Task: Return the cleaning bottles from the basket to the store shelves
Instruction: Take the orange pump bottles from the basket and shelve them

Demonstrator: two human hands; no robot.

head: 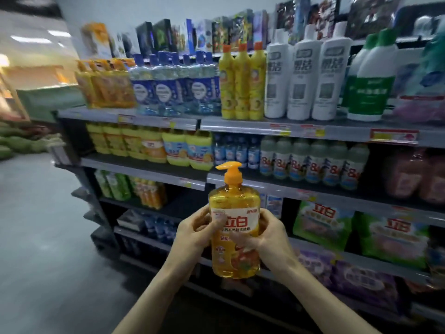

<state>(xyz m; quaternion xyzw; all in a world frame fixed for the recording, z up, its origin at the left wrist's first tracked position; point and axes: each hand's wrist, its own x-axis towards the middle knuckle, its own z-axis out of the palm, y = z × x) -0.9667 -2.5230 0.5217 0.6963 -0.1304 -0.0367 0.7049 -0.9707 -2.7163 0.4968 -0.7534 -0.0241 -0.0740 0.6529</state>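
Orange-capped and upright, the pump bottle is what we are gripping before the shelves, left hand and right hand fingers curling round its sides.

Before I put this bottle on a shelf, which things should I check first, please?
1. Grip: left hand and right hand both hold the orange pump bottle. Ok.
2. Bottle upright, pump on top. Ok.
3. Matching row: the orange bottles on the upper shelf look similar, but they are blurred. Cannot tell.
4. Free space in that row. Cannot tell.
5. Nothing stands between the held bottle and that shelf. Ok.
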